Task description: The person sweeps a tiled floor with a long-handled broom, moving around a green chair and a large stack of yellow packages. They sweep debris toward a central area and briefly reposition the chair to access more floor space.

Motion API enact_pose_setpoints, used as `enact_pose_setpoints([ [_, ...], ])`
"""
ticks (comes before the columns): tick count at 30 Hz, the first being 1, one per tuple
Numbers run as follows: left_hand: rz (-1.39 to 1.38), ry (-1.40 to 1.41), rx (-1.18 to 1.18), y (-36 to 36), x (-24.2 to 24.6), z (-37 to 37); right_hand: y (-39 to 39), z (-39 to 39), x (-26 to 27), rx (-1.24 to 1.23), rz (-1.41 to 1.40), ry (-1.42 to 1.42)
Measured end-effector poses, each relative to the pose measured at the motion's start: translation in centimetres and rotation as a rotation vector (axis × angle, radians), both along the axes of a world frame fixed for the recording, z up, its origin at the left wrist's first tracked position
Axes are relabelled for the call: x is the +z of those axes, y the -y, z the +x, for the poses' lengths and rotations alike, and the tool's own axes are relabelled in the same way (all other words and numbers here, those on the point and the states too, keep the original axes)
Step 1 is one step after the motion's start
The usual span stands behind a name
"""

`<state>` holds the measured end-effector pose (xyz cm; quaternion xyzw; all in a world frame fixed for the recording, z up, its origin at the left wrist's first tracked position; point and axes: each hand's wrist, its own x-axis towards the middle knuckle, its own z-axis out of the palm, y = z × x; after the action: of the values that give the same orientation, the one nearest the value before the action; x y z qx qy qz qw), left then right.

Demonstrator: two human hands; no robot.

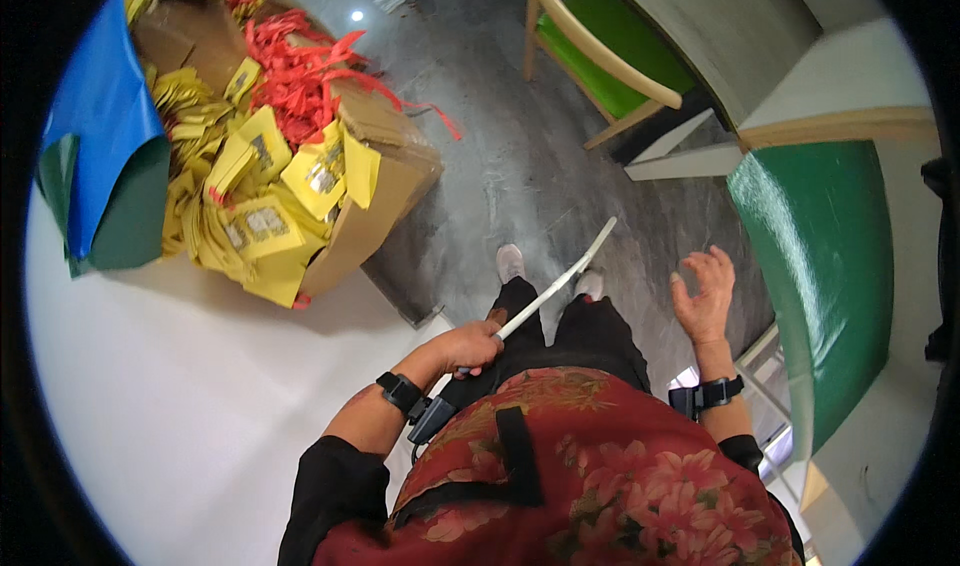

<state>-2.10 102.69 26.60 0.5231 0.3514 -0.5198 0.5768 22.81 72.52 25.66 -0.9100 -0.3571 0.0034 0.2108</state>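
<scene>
My left hand (472, 345) is closed round the grey end of a long, thin white rod (555, 287), slightly bent, whose far end points up and right over the floor. The kind of tool at its end cannot be told. To the right, my right hand (705, 296) hangs over the floor beside a green sheet, fingers apart and curled, with nothing in it. Up and left of my left hand, a cardboard box (375, 213) holds many yellow printed packets (259, 228) and a tangle of red strips (300, 78).
A blue sheet with a green underside (112, 131) lies left of the box, above a white surface (225, 386). A wooden chair with a green seat (615, 48) stands at the upper right. A glossy green sheet (832, 266) covers a surface at the right. Grey floor (480, 168) lies between.
</scene>
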Motion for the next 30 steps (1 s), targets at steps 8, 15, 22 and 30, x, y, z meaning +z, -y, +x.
enact_pose_setpoints([
  [8, -0.089, 0.004, -0.186, -0.4, -1.5, 1.3, 4.4, -9.0, -3.4, -0.294, -0.099, -0.303],
  [15, -0.086, -0.051, -0.43, 4.9, -5.8, 5.1, 10.6, -16.5, -4.4, -0.472, -0.209, -0.582],
  [22, -0.027, -0.123, -0.338, 8.0, -8.0, 4.9, 15.2, -21.2, -5.0, -0.603, -0.306, -0.712],
  [30, 0.159, -0.046, -0.068, -3.1, -0.1, 3.3, 17.1, -23.8, -7.8, -0.74, -0.21, -0.738],
])
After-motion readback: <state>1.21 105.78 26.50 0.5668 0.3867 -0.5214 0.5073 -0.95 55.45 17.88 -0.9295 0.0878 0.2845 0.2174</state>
